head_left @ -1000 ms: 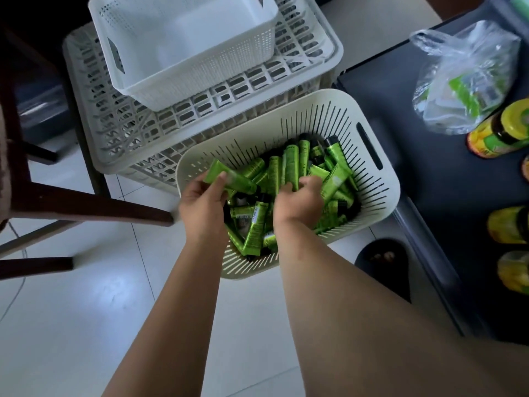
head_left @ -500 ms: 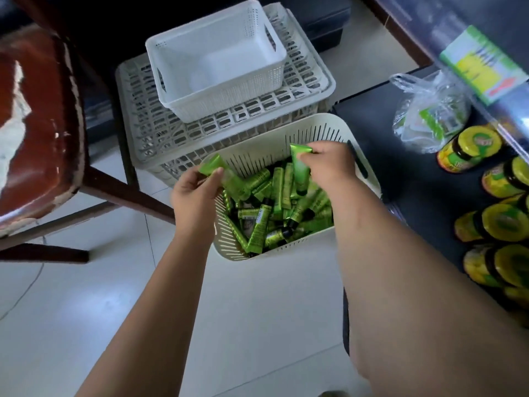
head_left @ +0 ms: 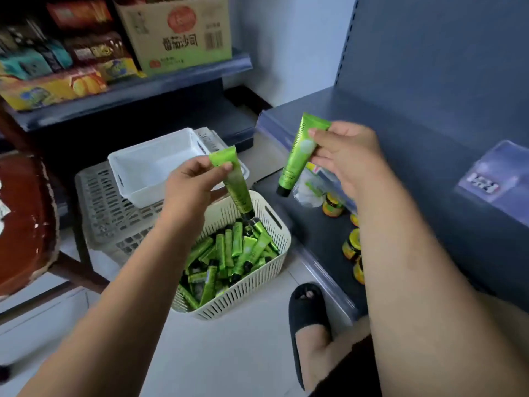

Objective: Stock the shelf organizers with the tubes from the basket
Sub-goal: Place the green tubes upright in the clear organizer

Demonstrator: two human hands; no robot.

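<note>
A heap of green tubes (head_left: 229, 253) lies in the cream basket (head_left: 246, 293). Above it the left hand (head_left: 194, 181) pinches a first tube (head_left: 236, 184) by its flat end; the right hand (head_left: 346, 156) pinches a second tube (head_left: 297, 156) near the dark shelf (head_left: 312, 230). Its lettering is blurred, perhaps a brand; the far box (head_left: 177, 30) reads 番茄沙司.

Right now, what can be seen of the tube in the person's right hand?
The tube is glossy green plastic, with a flat crimped end on top and a black cap at the bottom. It hangs tilted, cap down, in the air. Only the right hand touches it, pinching its upper half. Its lettering is blurred.
</note>
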